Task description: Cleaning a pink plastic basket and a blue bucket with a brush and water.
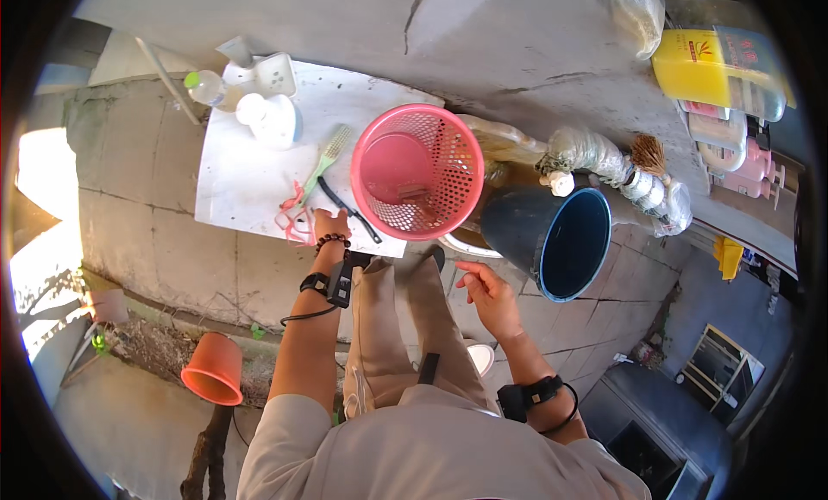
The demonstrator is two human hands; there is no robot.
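Note:
My left hand is over the near edge of a white board, beside a green-handled scrub brush with a red cord and a black strap-like strip. Its fingertips are partly hidden, and whether it grips anything is unclear. My right hand hangs in the air with fingers partly bent, holding nothing. Between and beyond the hands stands a pink perforated plastic basket, with some brownish thing low inside. A dark blue bucket lies tilted right of the basket.
On the board's far left are a white container, a green-capped bottle and a white tray. Plastic-wrapped bundles lie along the wall. An orange bucket is at the lower left; bottles stand at the upper right.

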